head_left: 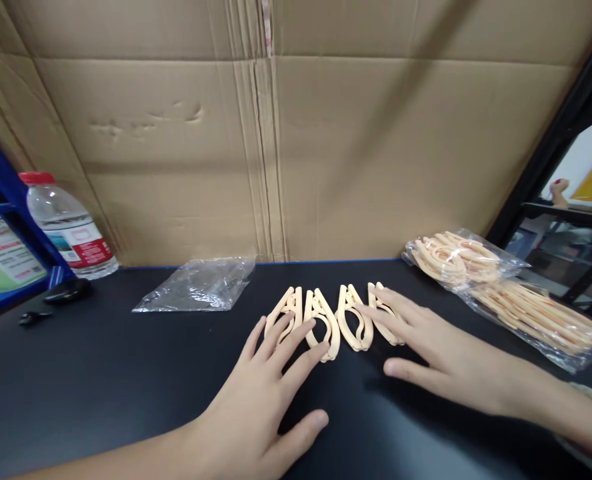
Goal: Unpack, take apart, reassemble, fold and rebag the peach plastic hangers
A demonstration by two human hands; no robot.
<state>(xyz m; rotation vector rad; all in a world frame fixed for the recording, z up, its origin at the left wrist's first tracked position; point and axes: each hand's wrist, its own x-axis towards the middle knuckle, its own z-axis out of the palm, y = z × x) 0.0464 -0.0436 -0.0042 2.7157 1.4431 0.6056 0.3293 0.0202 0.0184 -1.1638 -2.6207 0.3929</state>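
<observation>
Several cream plastic folding hangers, folded up, lie in a row on the black tabletop. My left hand (271, 387) is spread with its fingertips over the leftmost folding hanger (297, 307) and the folding hanger beside it (332, 330). Further right lies another folding hanger (349, 320). My right hand (436, 347) has its fingers stretched out over the rightmost folding hanger (395, 337), partly hiding it, with the thumb held apart. Neither hand grips anything; whether the fingertips touch the hangers, I cannot tell.
Clear plastic bags of cream hangers (451, 257) (536, 317) lie at the right. A flat clear plastic bag (196, 287) sits at the back left. A water bottle (76, 230) and small black items (69, 291) are far left. Cardboard (351, 133) stands behind the black table (101, 387).
</observation>
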